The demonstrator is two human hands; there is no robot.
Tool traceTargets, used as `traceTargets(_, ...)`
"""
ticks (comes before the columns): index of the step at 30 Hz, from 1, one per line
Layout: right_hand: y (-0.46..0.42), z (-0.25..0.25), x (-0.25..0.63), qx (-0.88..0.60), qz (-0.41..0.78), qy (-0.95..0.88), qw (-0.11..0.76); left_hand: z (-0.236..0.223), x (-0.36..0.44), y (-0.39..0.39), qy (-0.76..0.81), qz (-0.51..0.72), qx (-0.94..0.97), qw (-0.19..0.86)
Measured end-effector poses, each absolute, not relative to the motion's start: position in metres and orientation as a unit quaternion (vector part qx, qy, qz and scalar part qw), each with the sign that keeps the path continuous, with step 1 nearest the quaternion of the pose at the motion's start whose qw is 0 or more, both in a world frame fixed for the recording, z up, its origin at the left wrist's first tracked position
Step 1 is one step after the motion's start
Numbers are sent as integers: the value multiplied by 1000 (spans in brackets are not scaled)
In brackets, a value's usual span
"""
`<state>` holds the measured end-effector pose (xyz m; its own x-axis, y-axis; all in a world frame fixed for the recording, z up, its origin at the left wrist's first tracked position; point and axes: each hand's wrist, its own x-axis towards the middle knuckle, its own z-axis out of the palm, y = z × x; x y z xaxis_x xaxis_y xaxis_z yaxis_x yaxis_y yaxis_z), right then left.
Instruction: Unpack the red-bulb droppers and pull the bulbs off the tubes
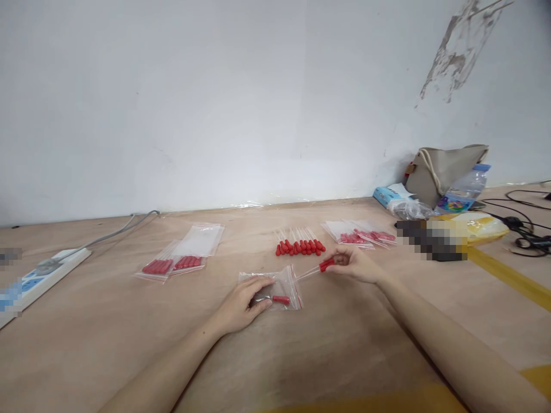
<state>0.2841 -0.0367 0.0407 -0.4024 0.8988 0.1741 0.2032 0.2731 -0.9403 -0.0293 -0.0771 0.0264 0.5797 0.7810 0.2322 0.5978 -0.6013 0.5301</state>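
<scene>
A clear plastic zip bag (282, 281) with a red line along its mouth lies in front of me. One red-bulbed dropper (281, 300) is inside it. My left hand (247, 301) holds this bag against the table, thumb and fingers on its left part. To the right, my right hand (353, 264) pinches a few red-bulbed droppers (326, 265) by their bulbs; their thin clear tubes point left toward the bag's mouth. Just behind lies a row of several loose droppers (301, 246), red bulbs toward me.
Filled zip bags (159, 266) lie at the left, beside a white power strip (64, 264). More filled bags (357, 235) are at the back right. Further right stand a grey pouch (447, 166), a blue tissue pack (385, 196) and black cables (527, 229). A white wall (215, 103) bounds the table.
</scene>
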Motion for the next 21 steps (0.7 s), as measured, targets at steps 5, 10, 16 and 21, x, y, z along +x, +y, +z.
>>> traceTargets(5, -21, 60, 320, -436, 450, -590, 509, 41, -31, -63, 414, 232, 826, 304)
traceTargets(10, 6, 64, 286, -474, 341, -550, 596, 47, -4, -13, 466, 316, 789, 245)
traceTargets(16, 27, 42, 218, -468, 164, -649, 577, 27, 40, 35, 524, 361, 738, 224)
traceTargets(21, 22, 31, 206, -451, 74, -712, 532, 18, 42, 42, 519, 372, 723, 265)
